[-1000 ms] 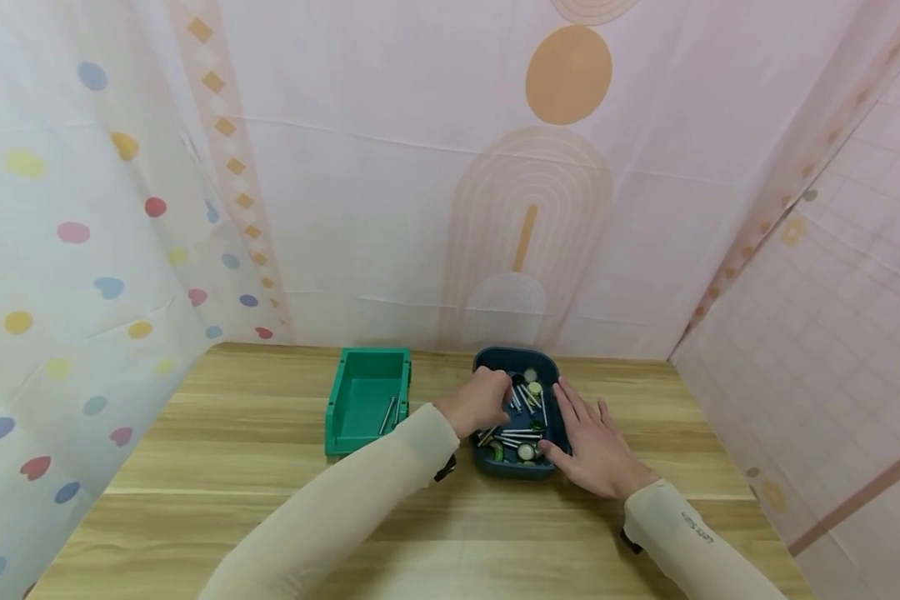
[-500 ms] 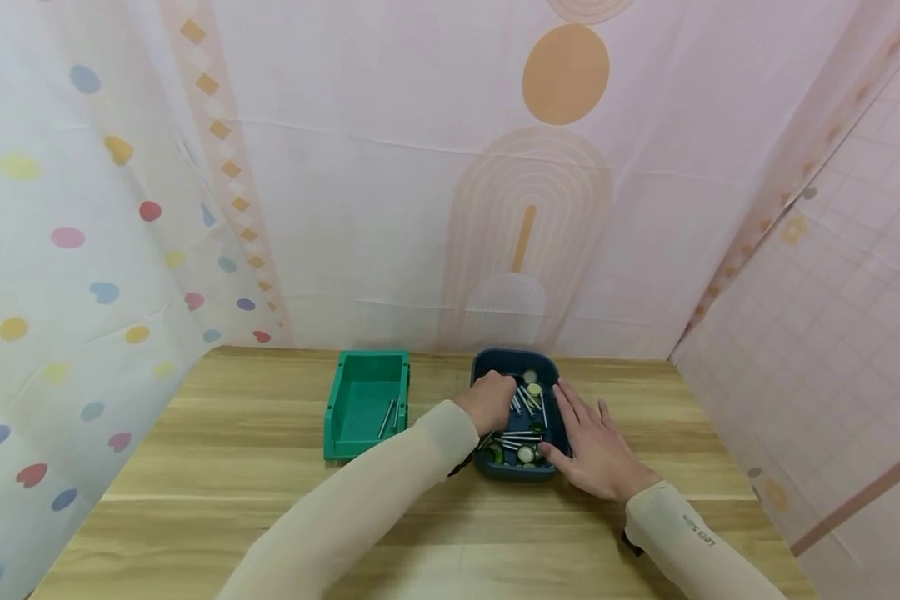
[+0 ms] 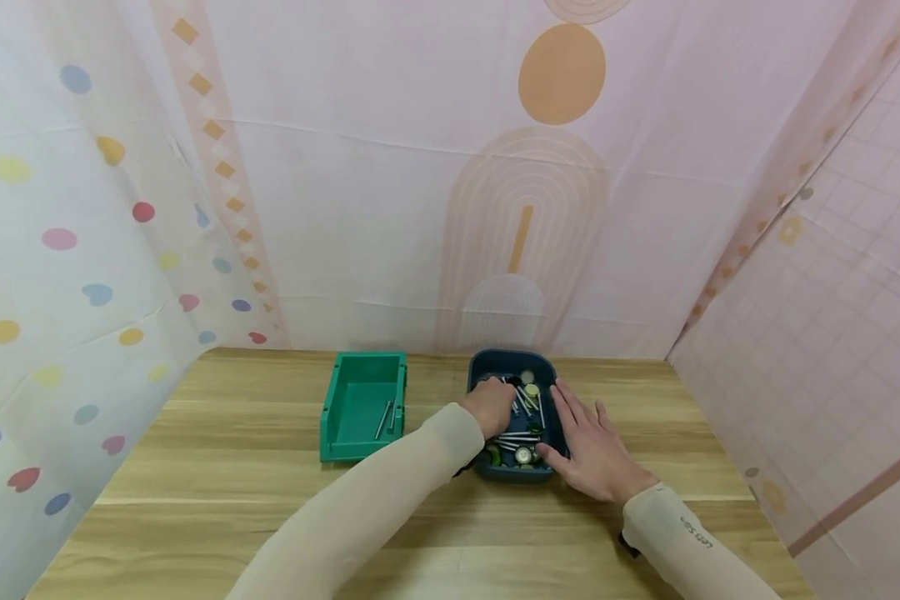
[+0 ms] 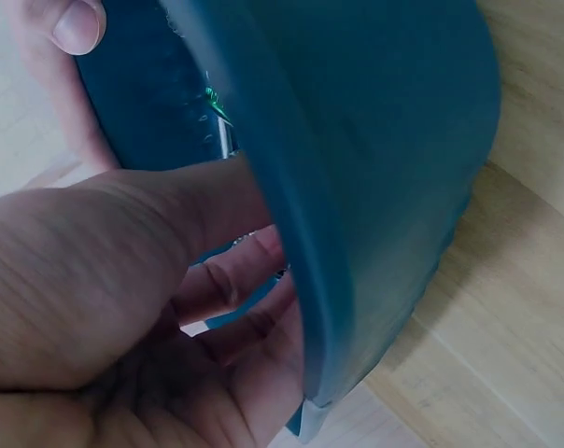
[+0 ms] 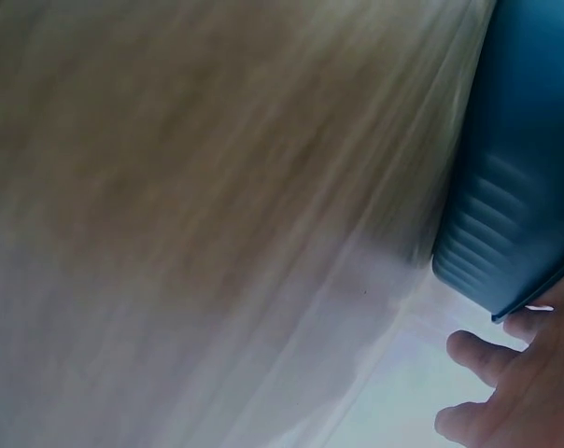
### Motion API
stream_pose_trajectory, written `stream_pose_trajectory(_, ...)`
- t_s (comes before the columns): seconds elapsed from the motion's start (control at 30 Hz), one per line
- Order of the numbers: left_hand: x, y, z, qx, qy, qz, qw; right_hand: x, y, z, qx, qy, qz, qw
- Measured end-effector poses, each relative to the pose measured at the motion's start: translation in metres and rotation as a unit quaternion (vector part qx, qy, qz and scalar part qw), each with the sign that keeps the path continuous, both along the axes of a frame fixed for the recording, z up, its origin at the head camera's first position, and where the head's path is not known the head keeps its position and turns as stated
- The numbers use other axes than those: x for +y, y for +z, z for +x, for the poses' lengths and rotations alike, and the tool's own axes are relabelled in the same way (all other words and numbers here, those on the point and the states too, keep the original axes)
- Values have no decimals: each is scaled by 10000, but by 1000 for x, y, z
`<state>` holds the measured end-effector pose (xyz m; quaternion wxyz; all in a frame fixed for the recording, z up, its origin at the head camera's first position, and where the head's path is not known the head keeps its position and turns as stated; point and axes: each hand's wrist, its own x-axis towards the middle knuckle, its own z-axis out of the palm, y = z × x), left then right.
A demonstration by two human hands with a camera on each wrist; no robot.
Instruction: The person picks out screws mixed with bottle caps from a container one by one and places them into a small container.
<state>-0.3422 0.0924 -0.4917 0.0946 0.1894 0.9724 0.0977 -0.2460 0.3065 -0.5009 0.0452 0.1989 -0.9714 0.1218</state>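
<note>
A dark blue bin (image 3: 515, 476) holds several long silver bolts (image 3: 517, 436) and round caps (image 3: 531, 390), some pale and some green. My left hand (image 3: 489, 407) reaches over its left wall, fingers bent down among the contents. In the left wrist view the bin's wall (image 4: 385, 168) hides the fingertips, so whether they pinch anything does not show. Along the bin's right rim lies my right hand (image 3: 594, 446), fingers straight and thumb over the edge. Part of that hand's thumb (image 4: 77, 26) also appears in the left wrist view.
A green open-front bin (image 3: 335, 429) stands to the left on the wooden table (image 3: 217, 467), with a couple of silver bolts (image 3: 383, 419) inside. Patterned cloth (image 3: 390, 208) hangs behind and at both sides of the table.
My left hand has shifted slightly nearer and lower in the blue bin. The right hand keeps its place on the rim. The head view has turned slightly.
</note>
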Motion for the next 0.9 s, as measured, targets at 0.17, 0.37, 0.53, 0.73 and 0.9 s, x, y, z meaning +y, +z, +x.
stream_pose_trajectory(0.17, 1, -1, -3, -334, 18, -169, 9993, 0, -1, 0, -5, -8, -10, 10000)
stream_pose_trajectory(0.37, 0, -3, -9, -498, -124, -261, 9983, -1, -1, -1, -25, 2, -1, 10000)
stream_pose_trajectory(0.53, -3, 12, 6, -484, -84, -221, 9986, -1, -1, -1, -49, -13, 5, 10000)
stream_pose_trajectory(0.73, -4, 22, 16, -482, 47, -31, 9988, -1, 0, -1, -49, -43, -8, 10000)
stream_pose_trajectory(0.9, -11, 36, 23, -532, -153, 332, 9979, 0, 0, 0, -44, -46, -5, 10000)
